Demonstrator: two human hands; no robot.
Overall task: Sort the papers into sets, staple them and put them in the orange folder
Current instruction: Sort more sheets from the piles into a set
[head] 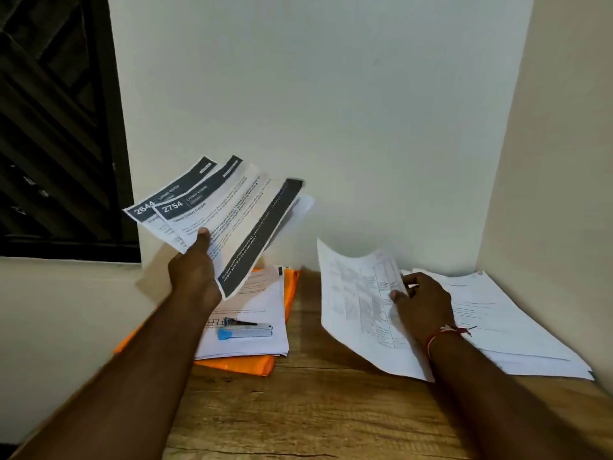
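Observation:
My left hand [195, 267] holds up a fanned bunch of printed sheets with dark header bands [219, 210], thumb on top, above the left side of the wooden table [315, 410]. Pinched in my right hand [423, 303] is a single white sheet with a printed table [358, 310], its left part lifted and curling over a spread pile of white papers [507, 323] at the right. The orange folder [245, 363] lies flat under a small stack of papers [252, 313]. A silver stapler with a blue tip [243, 329] rests on that stack.
A white wall stands right behind the table and a second wall closes the right side. On the left, a dark window grille [56, 127] sits above a pale ledge. Bare wood shows between the two paper piles and along the near edge.

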